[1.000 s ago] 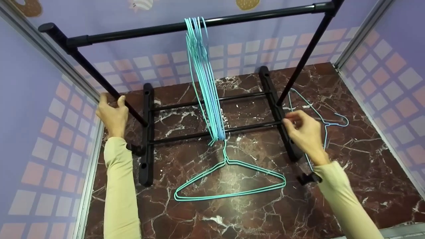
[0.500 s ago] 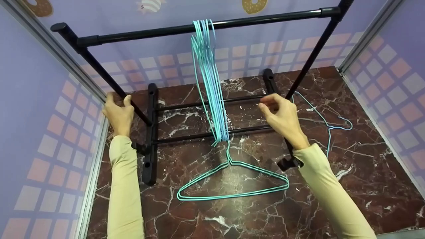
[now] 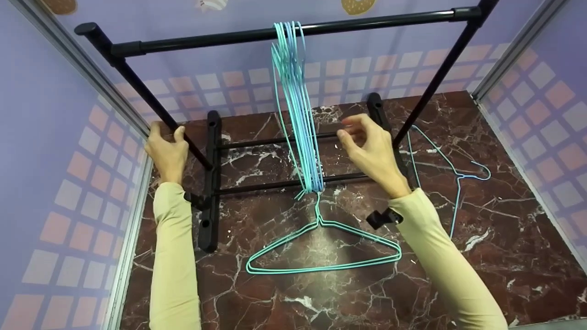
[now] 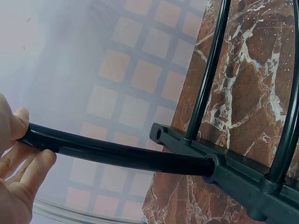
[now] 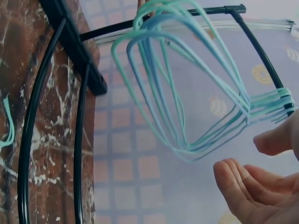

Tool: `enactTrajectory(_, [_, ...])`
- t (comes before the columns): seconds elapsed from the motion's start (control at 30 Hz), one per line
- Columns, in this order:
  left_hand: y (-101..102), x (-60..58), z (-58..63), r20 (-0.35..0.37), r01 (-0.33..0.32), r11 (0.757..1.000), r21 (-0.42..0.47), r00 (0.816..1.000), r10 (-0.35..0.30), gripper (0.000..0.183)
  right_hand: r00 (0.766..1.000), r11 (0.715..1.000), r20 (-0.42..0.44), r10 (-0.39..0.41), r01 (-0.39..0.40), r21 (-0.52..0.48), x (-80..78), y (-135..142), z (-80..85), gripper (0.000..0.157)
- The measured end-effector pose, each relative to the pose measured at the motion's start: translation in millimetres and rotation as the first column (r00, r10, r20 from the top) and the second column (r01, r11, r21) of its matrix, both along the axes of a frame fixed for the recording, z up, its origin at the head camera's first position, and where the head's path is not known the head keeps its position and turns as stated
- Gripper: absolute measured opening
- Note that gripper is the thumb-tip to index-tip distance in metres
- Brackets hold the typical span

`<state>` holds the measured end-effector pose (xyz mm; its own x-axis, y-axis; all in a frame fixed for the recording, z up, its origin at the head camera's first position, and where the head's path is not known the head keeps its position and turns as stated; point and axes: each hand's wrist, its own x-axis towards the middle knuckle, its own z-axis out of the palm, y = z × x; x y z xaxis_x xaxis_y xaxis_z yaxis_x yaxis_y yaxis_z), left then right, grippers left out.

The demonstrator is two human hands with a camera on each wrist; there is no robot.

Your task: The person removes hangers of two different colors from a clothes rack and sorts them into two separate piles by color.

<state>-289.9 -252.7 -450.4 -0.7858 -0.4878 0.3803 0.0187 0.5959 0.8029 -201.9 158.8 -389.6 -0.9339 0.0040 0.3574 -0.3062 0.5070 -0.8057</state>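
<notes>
My left hand [image 3: 168,156] is at the left upright post [image 4: 112,151] of a black clothes rack. In the left wrist view its fingers and thumb [image 4: 19,122] curl around the post. My right hand [image 3: 372,153] is in the air to the right of a bunch of turquoise and blue wire hangers [image 3: 298,110], which hang from the rack's top bar [image 3: 385,23]. Its thumb and bent fingers stand apart in the right wrist view, with nothing between them, facing the hangers [image 5: 140,70]. Turquoise hangers [image 3: 323,268] lie overlapped on the floor in front of the rack.
A blue wire hanger [image 3: 456,201] lies on the marbled floor [image 3: 504,238] beyond the rack's right side. Two low crossbars [image 3: 257,188] join the rack's base feet [image 3: 209,229]. Purple panels with printed squares [image 3: 73,183] enclose the left, back and right.
My right hand has moved left, from beside the right base foot toward the hanging hangers. The left hand stays on its post, and the head view has shifted slightly.
</notes>
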Motion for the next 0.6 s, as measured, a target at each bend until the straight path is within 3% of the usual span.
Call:
enactTrajectory(0.23, [-2, 0.7, -1.0, -0.007, 0.002, 1.000, 0.001, 1.000, -0.002, 0.025, 0.995, 0.995, 0.046, 0.093, -0.091, -0.039, -2.7, -22, 5.1, 0.027])
enactTrajectory(0.43, [-2, 0.7, 0.5, -0.015, 0.009, 1.000, 0.000, 1.000, -0.009, 0.025, 0.994, 0.993, 0.011, 0.111, -0.110, -0.036, -5.7, -33, 6.5, 0.027])
enactTrajectory(0.6, [-1, -0.9, 0.8, -0.017, 0.004, 1.000, -0.008, 1.000, -0.004, 0.025, 0.992, 0.992, 0.031, 0.123, -0.123, -0.010, -8.1, -39, 4.9, 0.029])
